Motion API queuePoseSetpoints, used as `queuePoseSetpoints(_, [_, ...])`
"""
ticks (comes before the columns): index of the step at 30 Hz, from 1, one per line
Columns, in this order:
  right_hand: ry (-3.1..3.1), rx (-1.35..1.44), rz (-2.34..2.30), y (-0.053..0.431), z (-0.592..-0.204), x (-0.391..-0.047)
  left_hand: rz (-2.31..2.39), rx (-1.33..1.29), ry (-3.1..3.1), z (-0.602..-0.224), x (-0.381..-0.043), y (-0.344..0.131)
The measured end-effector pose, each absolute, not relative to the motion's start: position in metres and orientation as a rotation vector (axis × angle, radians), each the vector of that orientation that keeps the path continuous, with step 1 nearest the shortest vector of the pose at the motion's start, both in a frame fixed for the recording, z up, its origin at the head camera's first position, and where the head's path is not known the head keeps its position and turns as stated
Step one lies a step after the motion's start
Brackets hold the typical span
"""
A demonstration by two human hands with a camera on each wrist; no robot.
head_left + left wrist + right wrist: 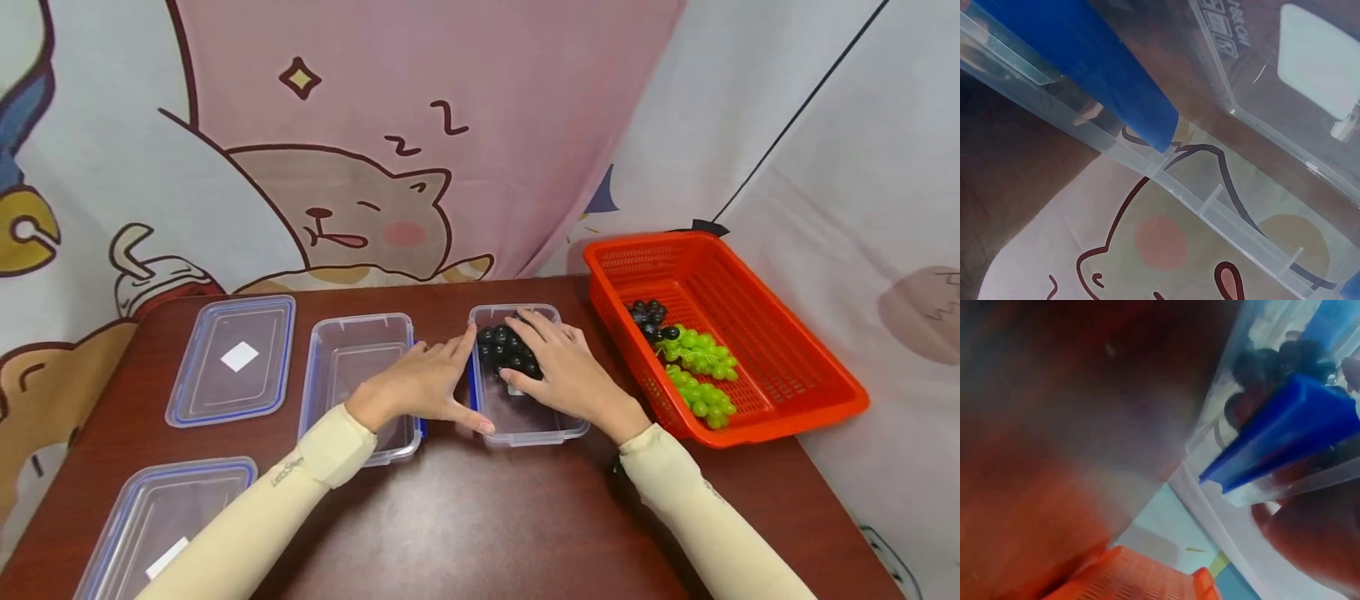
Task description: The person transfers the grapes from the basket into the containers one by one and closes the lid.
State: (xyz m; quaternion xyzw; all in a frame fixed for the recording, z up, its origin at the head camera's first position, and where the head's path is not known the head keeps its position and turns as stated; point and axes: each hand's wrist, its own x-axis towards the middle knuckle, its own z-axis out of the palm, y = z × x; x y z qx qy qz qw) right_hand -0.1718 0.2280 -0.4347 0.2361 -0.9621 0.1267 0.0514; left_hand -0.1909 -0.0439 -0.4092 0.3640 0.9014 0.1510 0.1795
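Note:
Black grapes (pixel 497 343) lie in the far part of a clear plastic container (pixel 525 438) with blue side latches. My right hand (pixel 566 367) rests over the grapes, fingers extended across them and thumb apart, partly covering the bunch. In the right wrist view, dark grapes (pixel 1257 367) show through the wall behind a blue latch (pixel 1285 440). My left hand (pixel 423 379) is spread at the container's left side, its fingertips at the rim and its thumb near the front corner. Below that hand is a second clear container (pixel 360 327), partly hidden by it.
An orange-red basket (pixel 795 333) stands at the right with green grapes (pixel 701 354) and more black grapes (pixel 647 315). Two clear lids (pixel 202 333) with white labels lie at the left, one partly behind the left forearm. A printed cloth (pixel 525 167) hangs behind the table (pixel 450 533).

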Motion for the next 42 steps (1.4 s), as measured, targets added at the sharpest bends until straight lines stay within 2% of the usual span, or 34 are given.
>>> queuePoseSetpoints(13, [-3.023,0.501,0.153,0.218,-0.439,-0.17,0.369,1.053,2.558,-0.411,-0.194,-0.04])
queuePoseSetpoints(19, [-3.023,0.599,-0.075,0.208,-0.442,-0.171,0.382,1.045,2.56,-0.41,-0.194,-0.039])
queuePoseSetpoints(27, [-2.956,0.72,-0.039,0.205,-0.444,-0.171,0.392,1.024,2.54,-0.41,-0.194,-0.04])
queuePoseSetpoints(42, [-2.969,0.623,0.008,0.203,-0.442,-0.163,0.364,1.048,2.57,-0.409,-0.191,-0.039])
